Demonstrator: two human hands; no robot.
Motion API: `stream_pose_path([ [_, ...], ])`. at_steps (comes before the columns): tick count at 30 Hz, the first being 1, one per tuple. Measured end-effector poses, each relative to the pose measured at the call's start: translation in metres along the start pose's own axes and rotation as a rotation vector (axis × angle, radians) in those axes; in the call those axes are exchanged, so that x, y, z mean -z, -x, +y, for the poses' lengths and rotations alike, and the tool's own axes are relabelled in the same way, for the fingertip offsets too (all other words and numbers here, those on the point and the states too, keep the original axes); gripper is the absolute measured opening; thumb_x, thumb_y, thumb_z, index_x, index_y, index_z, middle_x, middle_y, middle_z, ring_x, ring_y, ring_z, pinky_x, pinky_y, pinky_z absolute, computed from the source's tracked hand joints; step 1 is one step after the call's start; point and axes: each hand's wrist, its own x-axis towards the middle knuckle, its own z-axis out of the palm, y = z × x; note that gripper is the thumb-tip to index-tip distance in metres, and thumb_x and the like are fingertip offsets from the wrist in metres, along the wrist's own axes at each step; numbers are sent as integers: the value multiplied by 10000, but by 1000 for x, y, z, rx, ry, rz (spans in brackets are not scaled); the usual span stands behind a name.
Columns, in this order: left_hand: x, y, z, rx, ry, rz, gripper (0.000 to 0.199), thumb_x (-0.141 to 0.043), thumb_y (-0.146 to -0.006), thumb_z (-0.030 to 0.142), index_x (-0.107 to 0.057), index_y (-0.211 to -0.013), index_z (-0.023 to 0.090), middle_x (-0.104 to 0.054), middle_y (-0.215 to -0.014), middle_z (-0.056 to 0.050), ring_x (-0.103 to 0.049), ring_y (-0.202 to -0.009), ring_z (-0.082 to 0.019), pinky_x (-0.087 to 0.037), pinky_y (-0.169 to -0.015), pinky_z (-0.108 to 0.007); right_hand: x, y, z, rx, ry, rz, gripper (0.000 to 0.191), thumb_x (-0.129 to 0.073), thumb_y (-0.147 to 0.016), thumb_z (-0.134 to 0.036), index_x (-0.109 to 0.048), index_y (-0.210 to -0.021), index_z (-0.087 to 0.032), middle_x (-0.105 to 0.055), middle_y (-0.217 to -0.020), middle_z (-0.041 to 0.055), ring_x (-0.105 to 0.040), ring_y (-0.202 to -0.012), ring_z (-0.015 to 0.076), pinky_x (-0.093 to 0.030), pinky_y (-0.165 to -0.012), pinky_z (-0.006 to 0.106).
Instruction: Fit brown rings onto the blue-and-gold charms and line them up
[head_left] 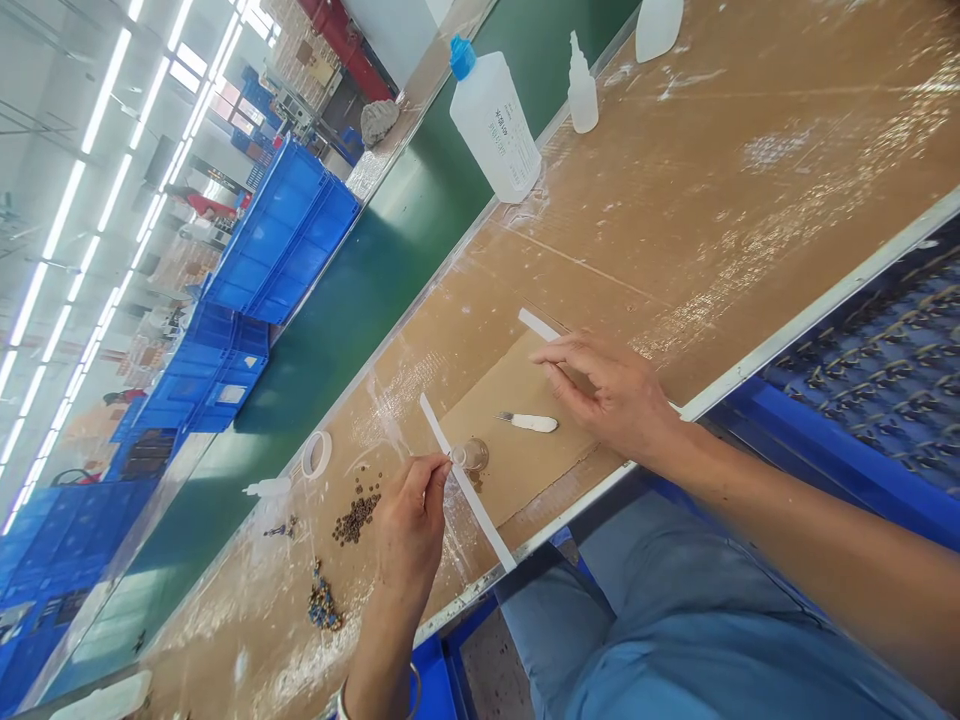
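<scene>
At the cardboard (pixel 540 470), white strips (pixel 482 510) are already laid, the knife (pixel 534 423) is unheld, left hand (pixel 409 520) is pinched closed, right hand (pixel 622 395) is loosely opened

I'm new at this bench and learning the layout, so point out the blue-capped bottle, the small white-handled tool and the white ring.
Blue-capped bottle (pixel 496 125): head view, on its body.
White-handled tool (pixel 534 423): head view, on the handle.
White ring (pixel 327 455): head view, on its band.
</scene>
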Motion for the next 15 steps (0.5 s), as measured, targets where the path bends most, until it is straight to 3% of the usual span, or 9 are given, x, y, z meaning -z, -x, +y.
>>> stream_pose_path([
  [7, 13, 6, 6, 11, 3, 73, 193, -539, -924, 318, -701, -866, 231, -740, -821, -13, -683, -753, -183, -501, -707, -280, 3, -1, -1, -3, 17, 4, 197, -489, -943, -103, -623, -1026, -222, -705, -928, 40, -666, -873, 167, -540, -812, 316],
  [11, 24, 36, -1, 212, 84, 203, 181, -615, -887, 370, -729, -887, 229, -735, -791, -6, -674, -695, -167, -525, -691, -277, 7, 1, -4, -25, 39, -6, 179, -505, -948, -134, -650, -1022, -209, -715, -949, 42, -680, -893, 164, -543, -817, 303],
  [15, 13, 82, -21, 477, 285, 330, 242, -679, -831, 423, -749, -921, 210, -754, -809, -23, -699, -715, -175, -566, -677, -278, 6, 2, -10, -54, 89, 17, 167, -524, -954, -169, -680, -1006, -194, -733, -951, 47, -693, -925, 170, -536, -864, 307],
])
